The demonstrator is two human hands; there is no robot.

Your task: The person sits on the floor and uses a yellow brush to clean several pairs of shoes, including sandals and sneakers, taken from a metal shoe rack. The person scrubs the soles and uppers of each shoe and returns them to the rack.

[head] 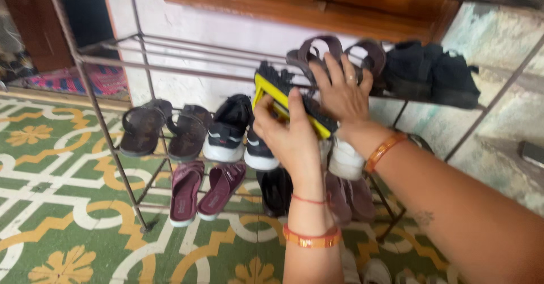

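My left hand [289,134] grips a yellow brush with black bristles [281,89], held in front of the metal shoe rack [113,153] at top-shelf height. My right hand [343,91] lies flat with fingers spread against a pair of brown strapped sandals [334,54] on the top shelf, its palm touching the brush's right end. Both wrists wear orange bangles.
Black shoes [433,71] sit on the top shelf at right. The middle shelf holds dark sandals [164,128] and black-and-white sneakers [229,128]. Maroon slippers [204,190] stand on the lowest shelf. The floor has green, yellow and white patterned tiles [51,165]. A white wall stands behind the rack.
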